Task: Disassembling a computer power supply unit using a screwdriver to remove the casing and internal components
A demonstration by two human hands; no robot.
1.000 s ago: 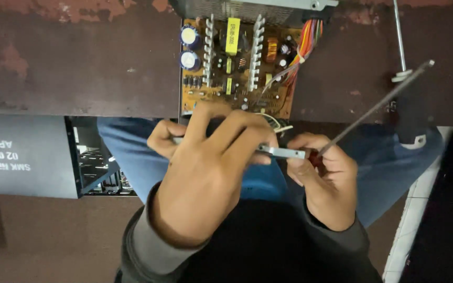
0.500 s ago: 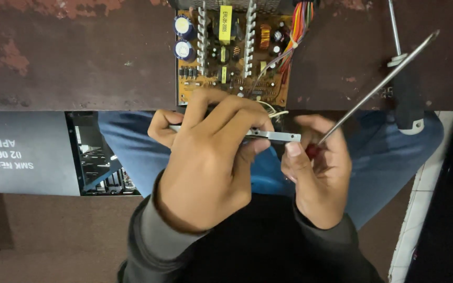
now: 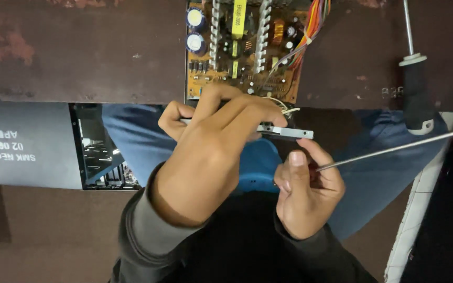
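My left hand [image 3: 211, 157] is closed around a small grey metal bracket [image 3: 285, 132], whose end sticks out to the right of my fingers. It is held just below the front edge of an open brown circuit board [image 3: 242, 52] with capacitors, heat sinks and coloured wires. My right hand [image 3: 305, 196] sits just under the bracket's end and grips a screwdriver [image 3: 394, 149] by its handle. The long thin shaft points out to the right, away from the bracket. The handle is mostly hidden in my fist.
The board lies on a dark, worn brown table [image 3: 79, 52]. A second screwdriver with a black handle [image 3: 416, 99] rests on the table at the right. A grey computer case [image 3: 27, 144] with an open side is at the left, below the table edge.
My right hand has dropped slightly below the bracket and the screwdriver shaft has swung from steeply upward to nearly level. My left hand keeps its hold on the bracket.
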